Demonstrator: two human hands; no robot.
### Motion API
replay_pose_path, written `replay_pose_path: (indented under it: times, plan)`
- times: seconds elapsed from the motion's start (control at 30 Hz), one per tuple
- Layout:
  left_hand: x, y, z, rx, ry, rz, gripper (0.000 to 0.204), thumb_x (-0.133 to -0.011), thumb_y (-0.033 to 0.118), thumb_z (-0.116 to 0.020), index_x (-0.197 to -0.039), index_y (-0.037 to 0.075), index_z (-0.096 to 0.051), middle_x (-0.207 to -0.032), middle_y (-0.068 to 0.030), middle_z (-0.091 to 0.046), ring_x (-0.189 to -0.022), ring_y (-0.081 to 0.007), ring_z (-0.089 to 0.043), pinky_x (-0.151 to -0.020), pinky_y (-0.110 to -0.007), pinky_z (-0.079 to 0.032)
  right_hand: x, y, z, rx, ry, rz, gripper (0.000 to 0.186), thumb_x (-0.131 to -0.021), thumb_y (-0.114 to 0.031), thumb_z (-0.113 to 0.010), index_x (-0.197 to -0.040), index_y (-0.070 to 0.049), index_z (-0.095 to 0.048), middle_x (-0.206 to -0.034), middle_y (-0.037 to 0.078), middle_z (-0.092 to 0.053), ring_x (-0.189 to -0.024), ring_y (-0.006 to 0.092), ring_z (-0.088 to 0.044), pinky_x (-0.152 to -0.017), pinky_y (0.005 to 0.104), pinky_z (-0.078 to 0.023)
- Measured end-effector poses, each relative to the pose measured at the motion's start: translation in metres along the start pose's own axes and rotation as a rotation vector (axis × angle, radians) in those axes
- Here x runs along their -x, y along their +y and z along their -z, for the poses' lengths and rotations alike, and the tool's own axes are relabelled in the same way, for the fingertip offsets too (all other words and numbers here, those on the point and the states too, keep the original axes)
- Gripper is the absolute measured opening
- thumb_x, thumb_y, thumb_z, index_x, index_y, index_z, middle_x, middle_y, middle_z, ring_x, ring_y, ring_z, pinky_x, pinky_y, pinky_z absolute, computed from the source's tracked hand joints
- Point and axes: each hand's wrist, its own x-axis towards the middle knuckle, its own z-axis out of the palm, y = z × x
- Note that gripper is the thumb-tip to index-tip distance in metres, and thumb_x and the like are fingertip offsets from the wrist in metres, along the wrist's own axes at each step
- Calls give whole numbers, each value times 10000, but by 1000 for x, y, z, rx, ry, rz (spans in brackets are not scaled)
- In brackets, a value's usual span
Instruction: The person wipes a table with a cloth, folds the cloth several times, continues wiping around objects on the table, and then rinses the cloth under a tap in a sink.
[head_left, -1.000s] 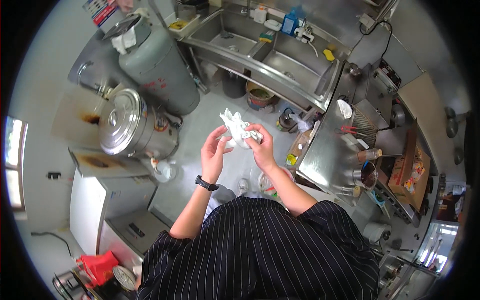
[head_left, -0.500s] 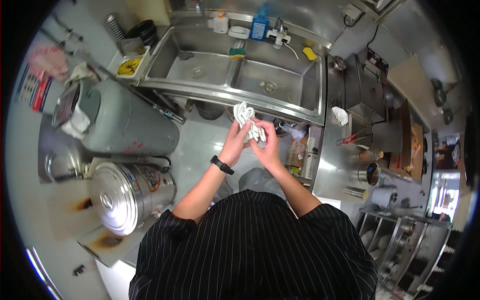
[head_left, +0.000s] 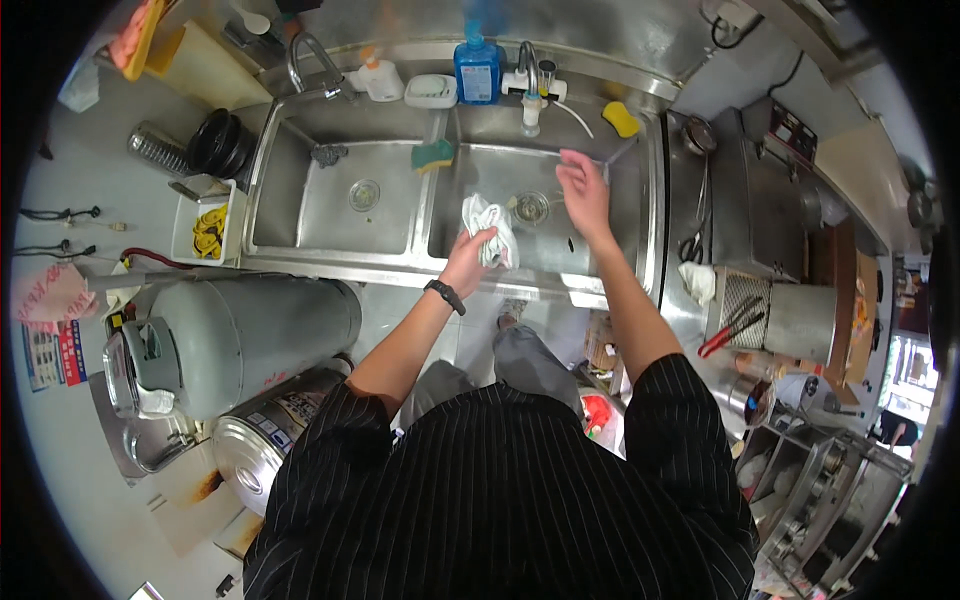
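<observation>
My left hand grips a crumpled white cloth over the front edge of the right basin of a steel double sink. My right hand is out over the same basin with fingers spread and nothing in it, reaching toward the white tap at the back. A drain shows between the two hands. A black band sits on my left wrist.
A blue bottle, a white soap dish and a yellow sponge line the sink's back ledge. A green-yellow sponge lies on the divider. Large steel urns stand at the left. A steel counter with equipment runs at the right.
Both hands held the white cloth together in front of me; now I stand closer to the sink, the left hand alone keeps the cloth and the right hand has let go and reached forward.
</observation>
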Motion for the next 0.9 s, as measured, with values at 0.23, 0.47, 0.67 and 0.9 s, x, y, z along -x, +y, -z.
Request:
replay_pose_path:
  times: [0.23, 0.47, 0.67, 0.9]
  plan:
    - [-107, 9, -5, 13, 95, 80, 335, -997, 209, -633, -1319, 149, -562, -1176, -5, -659, -1064, -178, -657, -866, -437, -554, -164, 74, -11, 518, -35, -118, 617, -889, -391, -737, -1402, -99, -556, -1298, 201, -639, -1039, 295, -696, -920, 402, -550]
    - [-184, 16, -22, -70, 106, 78, 453, -1039, 493, -538, -1375, 188, -527, -1206, 23, -657, -1082, -146, -656, -829, -376, -551, -232, 106, -11, 710, -73, 22, 820, -804, -484, -804, -1427, -32, -520, -1349, 220, -610, -1254, 385, -574, -1051, 444, -461]
    - [-214, 19, -33, -157, 139, 69, 701, -1054, 583, -412, -1525, 65, -370, -1409, -69, -560, -1262, -198, -557, -1015, -401, -478, -238, 91, -5, 778, -168, -35, 723, -796, -285, -814, -1417, -44, -533, -1329, 218, -623, -1230, 381, -591, -1041, 446, -468]
    - [-243, 18, -24, -81, 61, 139, 684, -1057, 607, -359, -1486, 80, -437, -1356, -70, -605, -1189, -203, -616, -963, -386, -515, -249, 97, 11, 663, -264, 151, 683, -804, -128, -764, -1439, -57, -524, -1330, 228, -617, -1197, 395, -608, -1030, 421, -489]
